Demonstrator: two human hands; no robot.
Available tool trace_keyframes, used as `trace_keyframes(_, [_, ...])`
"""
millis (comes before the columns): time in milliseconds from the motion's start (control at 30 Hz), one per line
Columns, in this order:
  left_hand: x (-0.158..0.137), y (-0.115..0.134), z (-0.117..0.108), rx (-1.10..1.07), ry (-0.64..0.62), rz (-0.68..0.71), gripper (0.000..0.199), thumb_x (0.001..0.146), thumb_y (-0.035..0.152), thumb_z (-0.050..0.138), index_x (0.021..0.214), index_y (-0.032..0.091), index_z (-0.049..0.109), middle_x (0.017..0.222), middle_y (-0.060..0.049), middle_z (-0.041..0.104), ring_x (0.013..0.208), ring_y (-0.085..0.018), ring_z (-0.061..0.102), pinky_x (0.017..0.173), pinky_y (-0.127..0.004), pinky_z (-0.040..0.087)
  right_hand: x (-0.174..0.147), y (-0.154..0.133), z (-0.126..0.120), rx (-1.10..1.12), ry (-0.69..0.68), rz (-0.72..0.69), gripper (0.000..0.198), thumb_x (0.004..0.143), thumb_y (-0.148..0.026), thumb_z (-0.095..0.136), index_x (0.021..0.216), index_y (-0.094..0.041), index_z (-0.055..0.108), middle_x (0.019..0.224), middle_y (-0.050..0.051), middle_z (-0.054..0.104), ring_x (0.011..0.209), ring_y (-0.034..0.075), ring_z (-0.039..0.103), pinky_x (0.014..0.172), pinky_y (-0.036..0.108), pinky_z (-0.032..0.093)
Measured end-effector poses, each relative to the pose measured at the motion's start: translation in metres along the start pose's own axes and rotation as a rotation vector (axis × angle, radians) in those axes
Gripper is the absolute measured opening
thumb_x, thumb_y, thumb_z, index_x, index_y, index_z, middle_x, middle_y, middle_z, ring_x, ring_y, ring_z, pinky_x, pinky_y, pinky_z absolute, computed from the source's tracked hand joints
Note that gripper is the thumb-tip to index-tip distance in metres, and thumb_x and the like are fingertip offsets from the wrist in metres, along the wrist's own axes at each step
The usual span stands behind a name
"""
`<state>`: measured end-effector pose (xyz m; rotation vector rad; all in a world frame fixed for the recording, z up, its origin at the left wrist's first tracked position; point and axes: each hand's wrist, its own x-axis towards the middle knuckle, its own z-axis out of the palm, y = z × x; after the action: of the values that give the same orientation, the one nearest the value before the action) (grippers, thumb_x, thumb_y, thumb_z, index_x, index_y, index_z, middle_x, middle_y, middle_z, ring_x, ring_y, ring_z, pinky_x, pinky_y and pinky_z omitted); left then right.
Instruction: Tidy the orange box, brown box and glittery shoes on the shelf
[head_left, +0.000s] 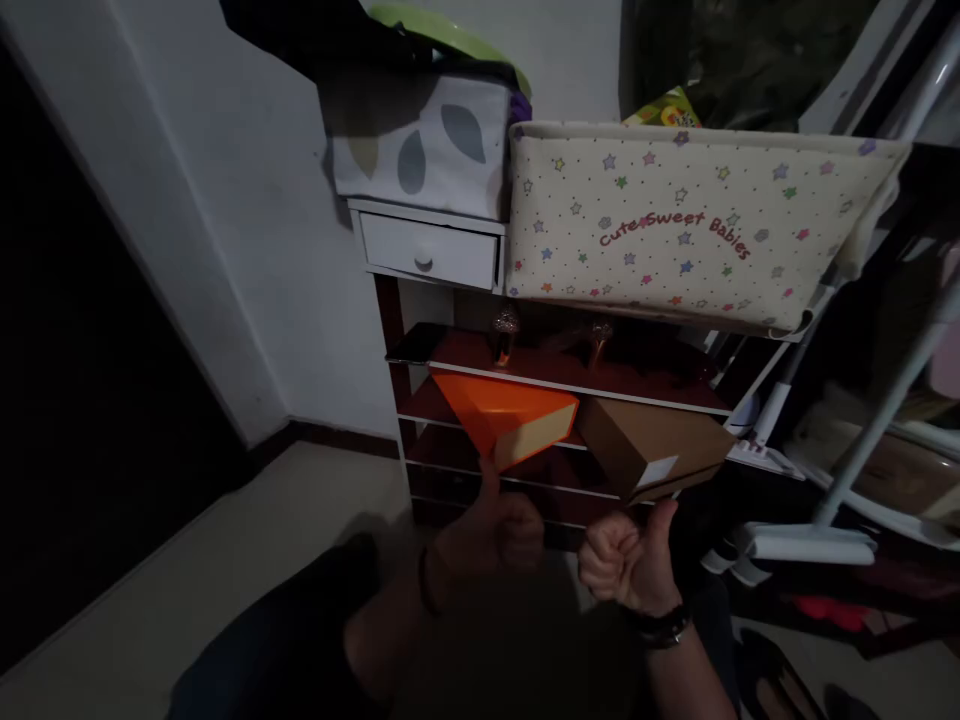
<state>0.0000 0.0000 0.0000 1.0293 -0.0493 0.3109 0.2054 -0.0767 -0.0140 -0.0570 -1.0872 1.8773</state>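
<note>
My left hand (501, 528) is curled into a fist with its thumb pointing up, just below an orange box (499, 410) that juts out of the shelf. Nothing shows in its fingers. My right hand (631, 560) makes the same thumbs-up fist, also with nothing in it, below a brown cardboard box (660, 440) with a white label. Whether either thumb touches a box I cannot tell. Both boxes lean out at a slant from a dark red shelf unit (637, 387) with pale edges.
Two glittery-topped items stand on the upper shelf. Above are a small white drawer (427, 250), a leaf-patterned box (420, 150) and a star-printed fabric basket (675, 210). To the right are a squeegee-like tool (814, 543) and shoes on the floor. A wall is at the left.
</note>
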Motion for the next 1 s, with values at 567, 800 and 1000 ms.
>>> trace_keyframes(567, [0.094,-0.063,-0.046,-0.213,0.690,-0.166,0.053,0.106,0.058,0.043,0.122,0.010,0.060,0.120,-0.016,0.066,0.098,-0.021,0.063,0.079,-0.030,0.046,-0.082,-0.096,-0.069,-2.109,1.022,-0.546,0.092,0.088,-0.065,0.074,0.157,-0.014,0.039,0.148,0.024,0.049,0.140,0.039,0.046,0.117,0.062,0.039])
trace_keyframes(800, [0.146,-0.075,-0.063,-0.324,0.773,-0.151,0.069,0.105,0.064,0.034,0.143,0.008,0.045,0.157,-0.022,0.047,0.139,-0.029,0.050,0.099,-0.040,0.048,-0.092,-0.098,-0.113,-2.681,0.650,-0.140,0.103,0.089,-0.045,0.079,0.167,-0.014,0.018,0.169,0.030,0.020,0.158,0.047,0.018,0.120,0.075,0.027])
trace_keyframes(1000, [0.156,-0.079,-0.067,-0.358,0.748,-0.135,0.069,0.104,0.065,0.031,0.139,0.008,0.050,0.158,-0.021,0.047,0.146,-0.031,0.043,0.118,-0.047,0.038,-0.087,-0.094,-0.129,-2.713,0.567,-0.123,0.091,0.073,-0.034,0.094,0.150,-0.020,0.047,0.174,0.025,0.009,0.159,0.048,0.016,0.120,0.077,0.023])
